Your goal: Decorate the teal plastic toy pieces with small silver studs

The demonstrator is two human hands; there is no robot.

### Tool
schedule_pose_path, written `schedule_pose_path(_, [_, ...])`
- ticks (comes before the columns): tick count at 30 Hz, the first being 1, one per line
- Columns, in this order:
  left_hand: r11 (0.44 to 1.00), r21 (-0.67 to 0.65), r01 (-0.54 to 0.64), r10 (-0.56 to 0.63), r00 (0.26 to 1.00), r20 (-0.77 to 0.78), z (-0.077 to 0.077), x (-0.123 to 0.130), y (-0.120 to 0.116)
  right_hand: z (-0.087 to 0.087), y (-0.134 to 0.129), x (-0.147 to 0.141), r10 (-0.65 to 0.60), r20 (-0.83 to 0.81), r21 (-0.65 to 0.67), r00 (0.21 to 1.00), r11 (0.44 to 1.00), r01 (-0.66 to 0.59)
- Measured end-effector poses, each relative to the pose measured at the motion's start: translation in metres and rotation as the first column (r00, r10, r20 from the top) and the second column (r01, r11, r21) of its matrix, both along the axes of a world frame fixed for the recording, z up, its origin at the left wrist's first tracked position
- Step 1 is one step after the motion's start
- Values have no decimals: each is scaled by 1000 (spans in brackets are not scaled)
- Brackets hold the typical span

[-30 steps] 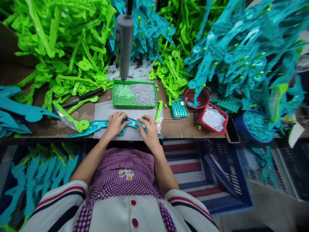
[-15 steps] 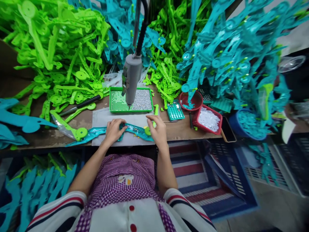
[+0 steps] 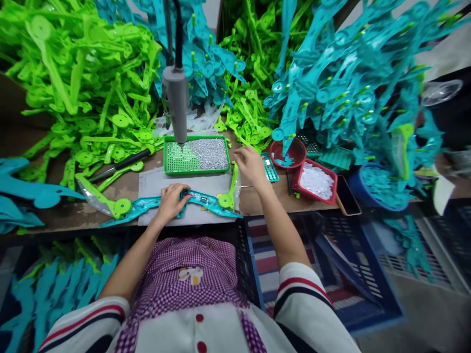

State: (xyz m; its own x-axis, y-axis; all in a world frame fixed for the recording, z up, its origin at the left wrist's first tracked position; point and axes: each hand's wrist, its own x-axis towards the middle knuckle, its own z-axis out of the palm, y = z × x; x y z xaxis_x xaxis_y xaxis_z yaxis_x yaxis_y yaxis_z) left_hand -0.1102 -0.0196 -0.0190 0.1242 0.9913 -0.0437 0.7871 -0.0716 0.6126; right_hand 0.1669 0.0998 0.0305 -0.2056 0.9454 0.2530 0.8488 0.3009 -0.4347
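Note:
A long teal plastic part [image 3: 208,200] lies across the grey mat at the table's front edge, a small metal piece set in its hollow. My left hand [image 3: 172,202] is closed on its middle. Lime-green arms with round ends are fitted at its two ends, one green arm [image 3: 227,200] on the right and a bagged green arm [image 3: 120,208] on the left. Above the right green arm is my right hand [image 3: 252,165], its fingers bent together beside the tray's right edge. Anything between those fingertips is too small to make out.
A green tray [image 3: 215,171] of small metal pieces sits beneath a hanging power screwdriver [image 3: 179,105]. Piles of lime-green parts [image 3: 110,83] and teal parts [image 3: 342,83] stand behind. At right are a red basket [image 3: 333,196] of white pieces and a phone [image 3: 349,196].
My right hand has left the right green arm and moved up and right, towards the tray's edge. My left hand stays on the teal part. The hanging screwdriver appears further left.

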Motion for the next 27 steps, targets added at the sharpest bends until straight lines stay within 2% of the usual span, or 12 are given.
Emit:
schedule_pose_path(3, [1000, 4, 0, 0, 1000, 2, 0, 0, -1, -3, 9, 6, -79, 109, -93, 991, 992, 89])
schedule_pose_path(5, [1000, 9, 8, -8, 1000, 9, -2, 0, -1, -2, 14, 10, -110, 138, -108, 984, 986, 125])
schedule_pose_path(9, [1000, 19, 19, -20, 1000, 19, -5, 1, -1, 7, 37, 3, -2, 91, -124, 996, 992, 14])
schedule_pose_path(11, [999, 28, 18, -18, 1000, 20, -5, 2, -1, 13, 60, -7, 17, 40, -176, 999, 984, -10])
schedule_pose_path(13, [999, 32, 19, -20, 1000, 23, -5, 2, -2, 19, 86, -21, -56, -28, -208, 998, 977, 49])
schedule_pose_path(15, [999, 30, 26, -27, 999, 29, -4, 2, -3, 27, 112, -40, -128, -151, -168, 980, 980, 102])
schedule_pose_path(16, [999, 28, 29, -29, 999, 32, -4, 3, -3, 31, 124, -51, -122, -228, -128, 966, 987, 94])
schedule_pose_path(18, [999, 28, 26, -27, 999, 38, -5, 3, -4, 38, 143, -77, -29, -359, -52, 933, 999, 11])
schedule_pose_path(20, [999, 26, 23, -24, 999, 43, -5, 3, -4, 44, 158, -101, 25, -445, -44, 895, 998, -49])
schedule_pose_path(22, [999, 25, 29, -30, 998, 50, -6, 4, -4, 48, 171, -120, -51, -586, -124, 809, 992, -27])
schedule_pose_path(25, [999, 21, 50, -51, 997, 55, -5, 4, -4, 54, 188, -137, -244, -801, -306, 547, 952, -23])
schedule_pose_path(27, [998, 20, 58, -59, 997, 49, -5, 4, -3, 60, 201, -146, -296, -852, -370, 432, 924, -96])
